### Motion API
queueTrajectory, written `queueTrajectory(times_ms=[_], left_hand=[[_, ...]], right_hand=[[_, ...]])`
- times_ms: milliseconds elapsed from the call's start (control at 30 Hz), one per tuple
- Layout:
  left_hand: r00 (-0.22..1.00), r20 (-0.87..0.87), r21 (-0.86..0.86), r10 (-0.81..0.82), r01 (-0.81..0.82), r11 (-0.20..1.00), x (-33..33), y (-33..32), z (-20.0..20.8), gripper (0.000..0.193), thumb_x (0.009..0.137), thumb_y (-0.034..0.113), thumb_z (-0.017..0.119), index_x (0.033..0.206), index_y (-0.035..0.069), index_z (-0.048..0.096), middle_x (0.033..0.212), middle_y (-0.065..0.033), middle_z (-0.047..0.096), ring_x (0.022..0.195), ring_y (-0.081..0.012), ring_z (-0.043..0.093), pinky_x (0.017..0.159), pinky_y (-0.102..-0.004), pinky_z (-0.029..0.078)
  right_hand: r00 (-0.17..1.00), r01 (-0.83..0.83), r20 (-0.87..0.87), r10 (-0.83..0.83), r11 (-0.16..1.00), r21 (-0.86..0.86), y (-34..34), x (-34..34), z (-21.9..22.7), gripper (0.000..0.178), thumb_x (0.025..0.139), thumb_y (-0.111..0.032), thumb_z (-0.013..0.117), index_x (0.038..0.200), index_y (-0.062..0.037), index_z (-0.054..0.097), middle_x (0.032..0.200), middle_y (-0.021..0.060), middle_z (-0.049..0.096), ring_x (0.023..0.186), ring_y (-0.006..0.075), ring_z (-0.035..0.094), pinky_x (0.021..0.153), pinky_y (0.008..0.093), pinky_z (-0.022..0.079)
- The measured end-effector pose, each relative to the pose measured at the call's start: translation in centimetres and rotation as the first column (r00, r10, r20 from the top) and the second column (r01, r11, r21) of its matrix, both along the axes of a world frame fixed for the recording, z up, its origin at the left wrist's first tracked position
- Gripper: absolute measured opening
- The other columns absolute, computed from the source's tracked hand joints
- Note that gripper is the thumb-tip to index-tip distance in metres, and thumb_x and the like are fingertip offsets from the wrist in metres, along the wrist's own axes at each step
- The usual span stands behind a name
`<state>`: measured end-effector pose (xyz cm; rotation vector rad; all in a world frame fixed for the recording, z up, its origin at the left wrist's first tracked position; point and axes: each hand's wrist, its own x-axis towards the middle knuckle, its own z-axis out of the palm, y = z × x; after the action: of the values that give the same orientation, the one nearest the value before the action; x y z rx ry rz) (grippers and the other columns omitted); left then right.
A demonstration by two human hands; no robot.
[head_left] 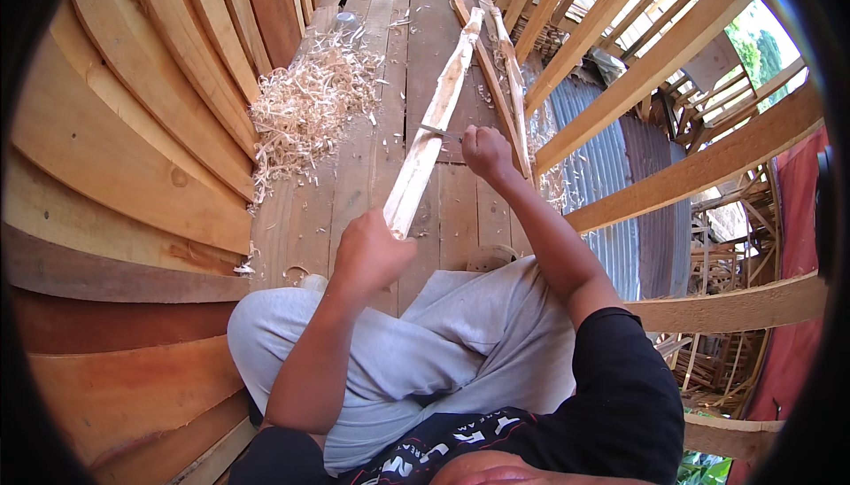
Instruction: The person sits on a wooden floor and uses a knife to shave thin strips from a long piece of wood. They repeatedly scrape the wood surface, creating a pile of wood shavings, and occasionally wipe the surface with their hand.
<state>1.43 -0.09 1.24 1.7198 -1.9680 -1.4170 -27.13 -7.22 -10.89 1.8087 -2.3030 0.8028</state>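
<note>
My left hand (372, 253) is closed around the near end of a long pale wooden stick (436, 122), which slants away from me toward the far floor. Its surface looks freshly whittled and uneven. In my right hand (487, 150), closed in a fist, is a knife (438, 132); the fingers cover its handle. The blade lies across the stick at about its middle. A heap of curled wood shavings (323, 86) lies on the plank floor left of the stick.
Wooden boards (133, 157) line the left side. Slatted wooden rails (655, 60) stand on the right, with corrugated metal sheets (611, 175) beyond them. Long wood strips (512, 77) lie right of the stick on the plank floor (354, 175). A clear cup-like object (346, 21) stands by the shavings.
</note>
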Motion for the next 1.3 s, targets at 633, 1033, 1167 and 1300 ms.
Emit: queueTrajectory(times_ms=[633,1033,1167,1300], left_hand=[[1.0,0.012,0.047,-0.002,0.001,0.999,0.6,-0.4,-0.7,0.036,0.073,0.013,0.061,0.102,-0.007,0.058,0.094,-0.0275,0.065,0.09,-0.0401,0.066,0.083,-0.0434,0.053],[1.0,-0.002,-0.036,-0.018,0.018,0.999,-0.7,1.1,-1.8,0.035,0.072,0.015,0.064,0.097,-0.008,0.057,0.092,-0.0278,0.064,0.092,-0.0423,0.064,0.084,-0.0461,0.05],[1.0,-0.012,-0.059,-0.009,0.008,0.998,0.0,1.3,-2.1,0.034,0.072,0.014,0.063,0.098,-0.008,0.056,0.092,-0.0276,0.064,0.091,-0.0431,0.064,0.083,-0.0466,0.051],[0.998,-0.022,-0.039,-0.064,0.064,0.997,-0.8,1.4,-1.5,0.033,0.074,0.013,0.063,0.099,-0.007,0.056,0.091,-0.0281,0.065,0.09,-0.0431,0.065,0.083,-0.0461,0.051]], right_hand=[[0.994,-0.081,0.078,0.072,0.989,0.121,0.3,2.7,0.4,0.048,0.093,-0.029,0.045,0.057,0.0003,0.058,0.061,0.0247,0.059,0.062,0.0439,0.06,0.061,0.0542,0.048],[0.996,0.012,-0.083,-0.024,0.99,-0.139,-3.0,-2.2,-1.6,0.052,0.095,-0.028,0.041,0.054,-0.0002,0.056,0.062,0.0274,0.057,0.064,0.0459,0.059,0.067,0.0539,0.047],[0.956,-0.293,0.032,0.292,0.951,0.102,-0.9,0.1,0.3,0.054,0.097,-0.03,0.039,0.06,0.0055,0.058,0.067,0.031,0.058,0.067,0.0496,0.057,0.07,0.057,0.044],[0.997,0.016,0.074,-0.011,0.998,-0.062,-2.8,-4.9,-3.9,0.058,0.098,-0.03,0.038,0.056,0.0052,0.057,0.064,0.0307,0.057,0.065,0.0507,0.057,0.068,0.056,0.045]])
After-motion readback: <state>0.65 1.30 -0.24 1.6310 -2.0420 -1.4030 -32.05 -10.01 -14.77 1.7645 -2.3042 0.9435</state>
